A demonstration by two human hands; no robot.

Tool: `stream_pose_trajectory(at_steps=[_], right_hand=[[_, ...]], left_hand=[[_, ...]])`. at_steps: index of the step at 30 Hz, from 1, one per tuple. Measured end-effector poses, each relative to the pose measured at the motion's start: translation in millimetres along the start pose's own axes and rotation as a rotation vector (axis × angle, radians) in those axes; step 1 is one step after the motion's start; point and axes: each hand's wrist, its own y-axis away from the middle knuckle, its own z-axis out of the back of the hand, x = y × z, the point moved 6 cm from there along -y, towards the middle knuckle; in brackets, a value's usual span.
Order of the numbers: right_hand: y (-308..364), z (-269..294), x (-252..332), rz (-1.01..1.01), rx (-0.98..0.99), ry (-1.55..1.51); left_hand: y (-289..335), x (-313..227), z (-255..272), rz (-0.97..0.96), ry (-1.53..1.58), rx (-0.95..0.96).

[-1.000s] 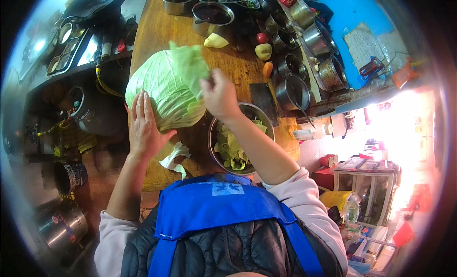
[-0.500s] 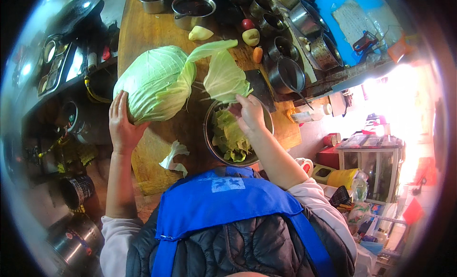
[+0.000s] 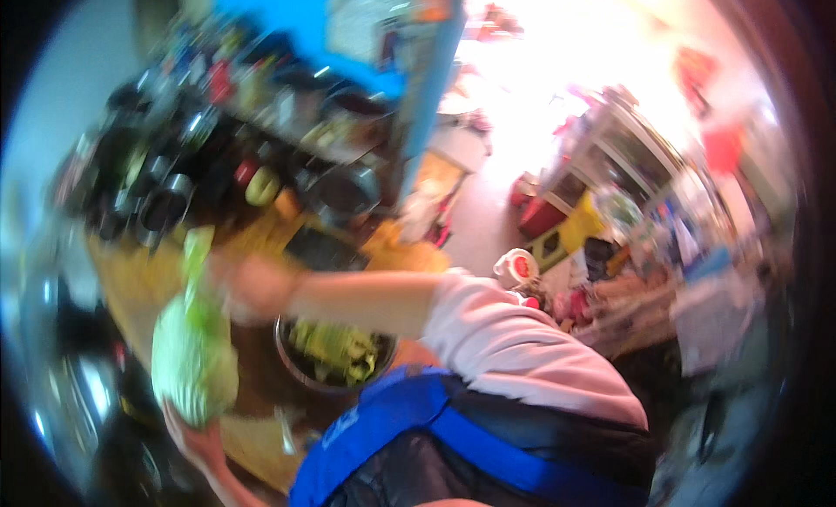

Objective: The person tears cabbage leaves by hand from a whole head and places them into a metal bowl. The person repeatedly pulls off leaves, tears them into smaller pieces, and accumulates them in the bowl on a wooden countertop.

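Round metal bowl, yellow-green leaves inside. Large pale-green oblong cabbage left of bowl, long axis near-to-far. Left hand at near end, finger spread unclear. Right hand, nearer bowl, beside far-end light-green leaf; blurred, cannot tell if fingers clamp it.

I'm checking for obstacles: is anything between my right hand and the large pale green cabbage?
Only a blurred light green leaf, beside your right hand, at the top of the large pale green cabbage; nothing else visible.
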Motion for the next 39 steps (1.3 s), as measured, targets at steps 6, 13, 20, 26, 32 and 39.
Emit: stream_pose_trajectory(at_steps=[6, 13, 20, 26, 32, 39], right_hand=[[-13.7, -109.6, 31.3, 0.186, 0.719, 0.164], [5.9, -131.0, 6.3, 0.132, 0.689, 0.083], [11.7, -127.3, 3.3, 0.112, 0.588, 0.056], [-6.4, -133.7, 7.1, 0.058, 0.674, -0.008], [-38.7, -125.8, 12.0, 0.198, 0.674, 0.19], [-94.0, -102.2, 12.6, 0.278, 0.55, 0.143]], left_hand=[[12.7, 33.1, -8.8, 0.028, -0.008, 0.079], [6.0, 8.3, -12.2, -0.053, 0.01, 0.104], [-2.4, -111.3, -3.4, -0.185, -0.316, 0.169], [-39.1, -108.8, -9.7, -0.427, -0.293, -0.046], [-56.9, -67.8, 1.6, -0.366, -0.17, -0.047], [-96.7, -26.2, 27.2, -0.032, 0.102, -0.058]])
